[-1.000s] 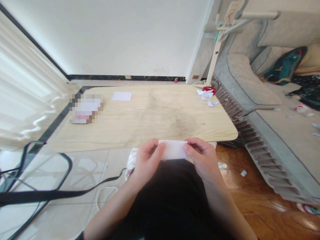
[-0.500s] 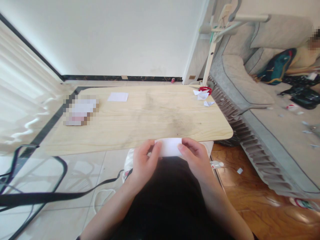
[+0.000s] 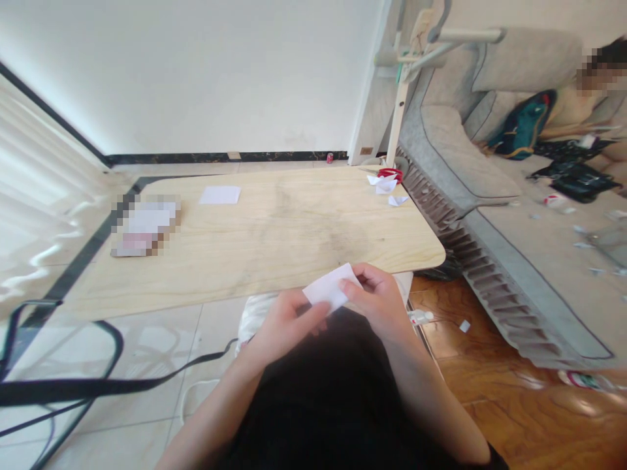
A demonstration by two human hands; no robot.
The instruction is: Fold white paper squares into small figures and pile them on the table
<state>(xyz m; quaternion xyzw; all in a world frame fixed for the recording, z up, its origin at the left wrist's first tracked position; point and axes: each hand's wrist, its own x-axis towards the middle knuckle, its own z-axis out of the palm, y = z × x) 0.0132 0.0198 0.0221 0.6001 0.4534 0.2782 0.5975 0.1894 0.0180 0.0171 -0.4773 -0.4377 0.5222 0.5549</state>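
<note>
A small folded white paper (image 3: 327, 290) is pinched between both my hands, just in front of the near edge of the light wooden table (image 3: 274, 241). My left hand (image 3: 287, 321) grips its lower left part with thumb and fingers closed. My right hand (image 3: 375, 300) holds its right side, thumb on top. The paper is tilted, its right corner raised. Both hands hover above my dark lap, not resting on the table.
On the table lie a white paper sheet (image 3: 220, 194), a blurred packet (image 3: 144, 226), red scissors (image 3: 390, 173) and paper scraps (image 3: 386, 186). A grey sofa (image 3: 494, 196) stands to the right with a person on it. Black straps (image 3: 73, 385) trail over the tiled floor.
The paper has turned from level to tilted, and my left hand has slid lower along it. The view has shifted right, showing more of the sofa.
</note>
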